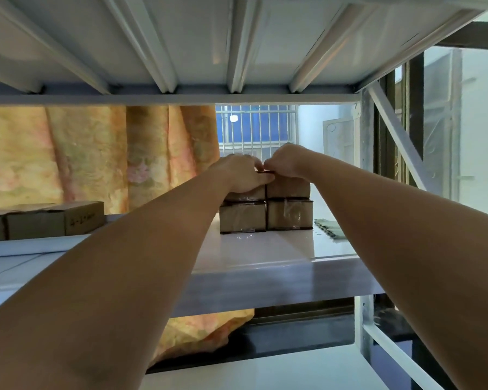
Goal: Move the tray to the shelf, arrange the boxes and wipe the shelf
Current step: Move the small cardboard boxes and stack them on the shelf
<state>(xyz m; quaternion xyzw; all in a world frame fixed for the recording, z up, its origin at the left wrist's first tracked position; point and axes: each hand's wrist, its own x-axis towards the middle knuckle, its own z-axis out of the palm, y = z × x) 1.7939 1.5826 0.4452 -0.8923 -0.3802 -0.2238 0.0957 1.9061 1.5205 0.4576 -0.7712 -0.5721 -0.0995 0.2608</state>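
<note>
Both my arms reach straight forward into the shelf [279, 266], forearms converging toward 12 o'clock. My left hand [241, 175] lies palm-down over the top left box [248, 194], fingers curled around its front edge. My right hand [286, 161] is bunched on the top right box [289, 188], fingertips pinching near the seam. Four boxes sit stacked two by two. A green cloth [328, 228] lies at their 3 o'clock.

Backlit by bright window [255, 128]; foreground dim, soft; wide-angle edge bending.
</note>
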